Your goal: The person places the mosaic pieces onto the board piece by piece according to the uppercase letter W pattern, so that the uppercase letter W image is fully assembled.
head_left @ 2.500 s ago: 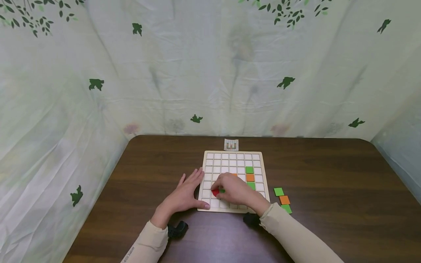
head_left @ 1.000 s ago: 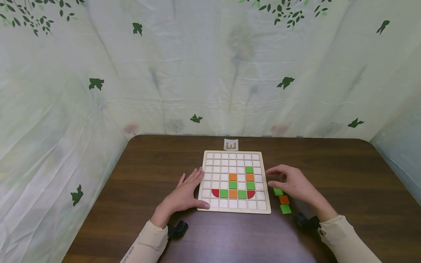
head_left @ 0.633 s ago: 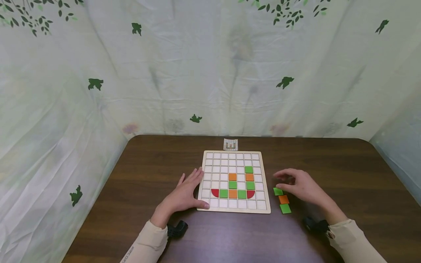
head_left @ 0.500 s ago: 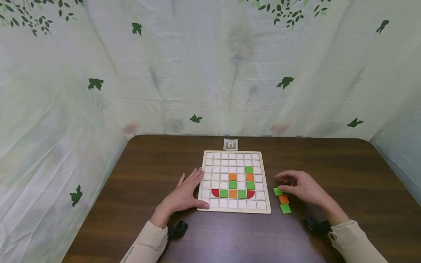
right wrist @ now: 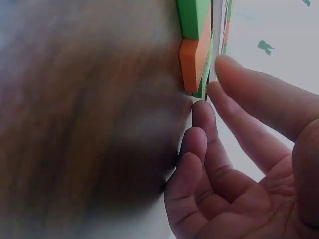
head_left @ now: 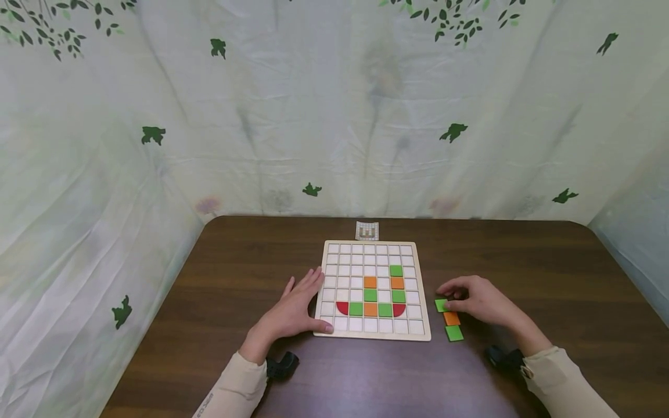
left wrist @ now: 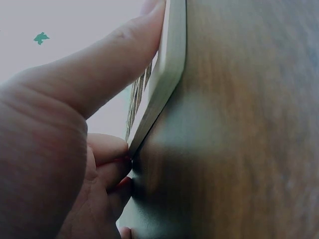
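Note:
A white grid board point(head_left: 350, 326) in a pale wooden frame lies on the table, with green, orange and red tiles on several squares. Red quarter-round tiles point(head_left: 342, 307) sit at both ends of its lower coloured row. My left hand point(head_left: 294, 307) rests at the board's left edge, its thumb lying on the near corner and the other fingers spread along the side. To the right, my right hand point(head_left: 483, 299) is over the farthest loose green tile point(head_left: 440, 304), thumb and forefinger apart around it. An orange tile point(head_left: 452, 319) and another green tile point(head_left: 454, 333) lie nearer.
A small printed pattern card point(head_left: 367, 231) lies just beyond the board. The dark wooden table point(head_left: 251, 244) ends at a pale curtain point(head_left: 334, 116) with leaf prints. Black wrist cameras point(head_left: 283, 366) hang under both sleeves.
My right hand has left the red quarter-round tile on the board and moved right to the loose tiles, lowering slightly over the far green one. My left hand has stayed put.

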Tool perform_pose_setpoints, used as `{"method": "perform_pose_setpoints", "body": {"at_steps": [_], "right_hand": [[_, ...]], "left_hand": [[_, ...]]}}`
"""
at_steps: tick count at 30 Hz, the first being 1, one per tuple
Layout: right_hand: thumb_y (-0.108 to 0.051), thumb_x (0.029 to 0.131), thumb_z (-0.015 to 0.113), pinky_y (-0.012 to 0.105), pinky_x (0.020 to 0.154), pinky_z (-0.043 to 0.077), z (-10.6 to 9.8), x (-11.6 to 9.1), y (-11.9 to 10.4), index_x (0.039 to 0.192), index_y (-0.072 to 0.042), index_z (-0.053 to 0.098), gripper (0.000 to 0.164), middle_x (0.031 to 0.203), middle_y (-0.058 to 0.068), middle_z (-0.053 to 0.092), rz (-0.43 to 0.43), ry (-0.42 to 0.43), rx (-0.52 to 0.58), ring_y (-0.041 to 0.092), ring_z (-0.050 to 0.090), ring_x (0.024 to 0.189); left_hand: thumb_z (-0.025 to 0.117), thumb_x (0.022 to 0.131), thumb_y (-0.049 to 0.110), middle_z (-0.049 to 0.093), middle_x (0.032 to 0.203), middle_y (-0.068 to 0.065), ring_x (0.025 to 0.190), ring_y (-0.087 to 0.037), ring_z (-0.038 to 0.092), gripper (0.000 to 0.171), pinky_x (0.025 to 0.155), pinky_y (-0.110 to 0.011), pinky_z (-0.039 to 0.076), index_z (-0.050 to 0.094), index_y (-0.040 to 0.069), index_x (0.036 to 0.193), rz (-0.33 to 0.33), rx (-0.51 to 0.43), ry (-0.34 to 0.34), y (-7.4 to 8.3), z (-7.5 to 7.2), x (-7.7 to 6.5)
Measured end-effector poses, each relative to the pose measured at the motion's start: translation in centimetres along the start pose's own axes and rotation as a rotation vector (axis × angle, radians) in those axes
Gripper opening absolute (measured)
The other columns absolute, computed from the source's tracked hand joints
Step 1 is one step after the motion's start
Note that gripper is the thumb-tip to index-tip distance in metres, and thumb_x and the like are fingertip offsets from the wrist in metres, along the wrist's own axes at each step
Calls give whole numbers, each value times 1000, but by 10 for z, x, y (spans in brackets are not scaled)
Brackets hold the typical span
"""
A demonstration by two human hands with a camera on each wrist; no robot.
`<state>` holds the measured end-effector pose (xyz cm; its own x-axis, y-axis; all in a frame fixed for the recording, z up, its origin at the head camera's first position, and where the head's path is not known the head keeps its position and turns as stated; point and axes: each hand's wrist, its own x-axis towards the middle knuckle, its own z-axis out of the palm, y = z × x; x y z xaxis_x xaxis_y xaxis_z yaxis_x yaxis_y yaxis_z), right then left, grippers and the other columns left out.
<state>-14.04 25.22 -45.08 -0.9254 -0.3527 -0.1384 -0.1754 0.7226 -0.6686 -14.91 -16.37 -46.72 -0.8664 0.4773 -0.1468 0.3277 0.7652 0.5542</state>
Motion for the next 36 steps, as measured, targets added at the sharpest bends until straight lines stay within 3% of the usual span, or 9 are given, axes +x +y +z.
{"method": "perform_pose_setpoints", "body": {"at_steps": [11,23,36], "right_hand": [[-10,91,73,34,70,49,6,3,-3,106,-9,75,16,92,-3,66,1,24,-82,14,56,79],[-13,89,76,34,72,51,4,0,-2,108,-9,75,19,96,-2,66,-28,7,-93,14,57,83],[-8,85,79,38,74,51,3,0,-3,109,-6,72,25,101,2,65,-2,12,-106,17,59,87]], "left_hand": [[85,75,52,16,167,-9,155,-26,8,116,120,-58,0,22,4,160,10,-15,1,2,-1,-1],[85,74,53,15,167,-9,155,-27,8,117,120,-58,0,22,4,160,-4,-10,-9,1,2,-4],[85,74,54,15,167,-8,155,-26,8,117,120,-58,-1,22,5,160,-2,-1,3,1,0,-1]]}}
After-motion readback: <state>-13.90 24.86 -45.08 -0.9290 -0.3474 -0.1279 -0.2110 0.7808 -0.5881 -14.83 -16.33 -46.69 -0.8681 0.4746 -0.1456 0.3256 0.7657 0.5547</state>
